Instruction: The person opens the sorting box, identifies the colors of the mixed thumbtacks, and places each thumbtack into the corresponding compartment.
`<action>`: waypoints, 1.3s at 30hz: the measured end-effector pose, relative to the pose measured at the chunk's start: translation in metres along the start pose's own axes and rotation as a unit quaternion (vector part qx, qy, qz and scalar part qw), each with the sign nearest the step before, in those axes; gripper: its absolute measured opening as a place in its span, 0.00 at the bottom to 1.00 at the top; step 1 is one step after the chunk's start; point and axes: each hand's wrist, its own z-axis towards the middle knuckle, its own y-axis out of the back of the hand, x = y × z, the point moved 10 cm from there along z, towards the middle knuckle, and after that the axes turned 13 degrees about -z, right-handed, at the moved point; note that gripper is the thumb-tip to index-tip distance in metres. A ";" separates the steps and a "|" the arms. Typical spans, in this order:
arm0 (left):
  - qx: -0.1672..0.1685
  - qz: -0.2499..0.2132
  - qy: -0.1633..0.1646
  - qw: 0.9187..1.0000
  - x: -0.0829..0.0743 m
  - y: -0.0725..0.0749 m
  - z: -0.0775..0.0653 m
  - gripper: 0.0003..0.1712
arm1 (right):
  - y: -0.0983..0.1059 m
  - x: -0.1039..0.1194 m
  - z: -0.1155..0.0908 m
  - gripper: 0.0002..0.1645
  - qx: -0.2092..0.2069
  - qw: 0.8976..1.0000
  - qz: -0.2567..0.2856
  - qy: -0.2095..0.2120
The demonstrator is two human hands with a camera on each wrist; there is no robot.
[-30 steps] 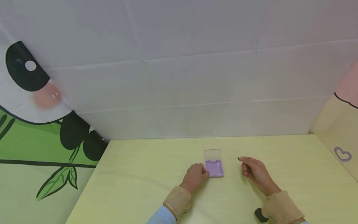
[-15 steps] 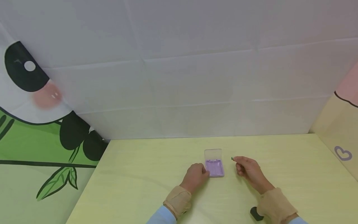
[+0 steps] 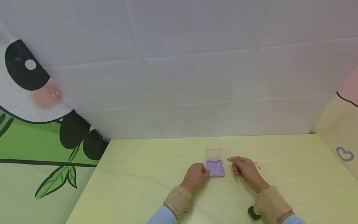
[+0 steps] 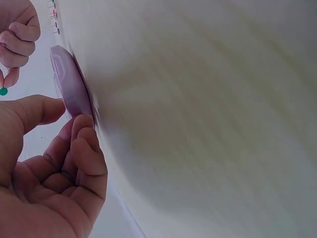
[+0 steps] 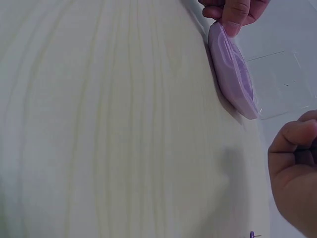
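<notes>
A small purple box [image 3: 215,168] with its clear lid [image 3: 213,153] raised lies on the table. My left hand [image 3: 195,177] pinches the box's near left edge; in the left wrist view the thumb is on the rim and the curled fingers are against the side. To the right of the box, above the table, my right hand [image 3: 247,171] pinches a green-headed pin [image 4: 3,91] between thumb and fingertips. In the head view the pin [image 3: 228,159] points toward the box and looks dark. The right wrist view shows the curled right hand [image 5: 297,163], with its fingertips partly cut off.
Several pins [image 4: 55,22] with coloured heads lie beyond the box. A purple pin [image 5: 252,234] shows at the right wrist view's bottom edge. Two small red ring shapes [image 3: 259,167] lie just right of the right hand. A white wall [image 3: 179,121] rises behind the table.
My right hand has moved left toward the box, carrying the pin. Two small red ring shapes now show beside it. The left hand and box have stayed in place.
</notes>
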 end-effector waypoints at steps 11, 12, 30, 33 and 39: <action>-0.006 -0.005 0.010 1.000 -0.002 0.001 0.011 0.10 | -0.003 0.006 0.018 0.21 -0.006 0.999 -0.037 -0.009; -0.004 -0.005 0.013 1.000 -0.001 0.000 0.011 0.10 | -0.004 0.006 0.018 0.21 -0.006 0.999 -0.039 -0.010; -0.002 0.002 0.020 1.000 0.002 0.000 0.018 0.10 | -0.022 0.014 0.033 0.22 0.003 0.996 -0.087 -0.003; 0.000 0.004 0.024 1.000 0.002 -0.001 0.018 0.10 | -0.025 0.015 0.036 0.22 0.000 0.995 -0.100 -0.007; 0.002 0.002 0.028 1.000 0.003 -0.001 0.019 0.09 | -0.032 0.014 0.040 0.20 0.001 0.994 -0.107 -0.026</action>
